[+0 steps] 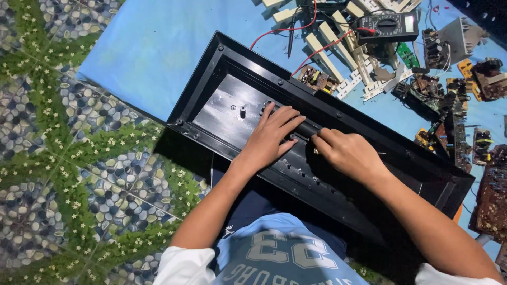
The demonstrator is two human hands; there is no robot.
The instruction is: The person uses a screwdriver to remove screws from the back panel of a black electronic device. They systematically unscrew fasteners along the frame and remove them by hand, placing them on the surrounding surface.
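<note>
The left hand (272,134) is lying flat inside a long black case (222,113), fingers spread and pressing on a dark cylinder (307,128) that is resting on the case floor. The right hand (346,153) is sitting just beside it, fingers curled narrow over the other end of the same cylinder; whether it is pinching something small under the fingertips is hard to make out. The case is lying across the person's lap, open side up, running from upper left to lower right. A short black post (243,112) is standing on the bare floor of the case, left of the left hand, and a row of small holes is showing along the near wall.

Beyond the case a blue sheet (153,47) is covering the ground. A multimeter (388,26) is lying on it with red leads (282,29) trailing toward the case rim. Pale keyboard keys (325,55) are scattered near it, and a small circuit board (317,79) is sitting right against the far wall. More circuit boards (475,79) are piling up at the right, partly cut off by the edge. Patterned tiles (63,158) are showing at the left. The forearms are hiding the case's right half.
</note>
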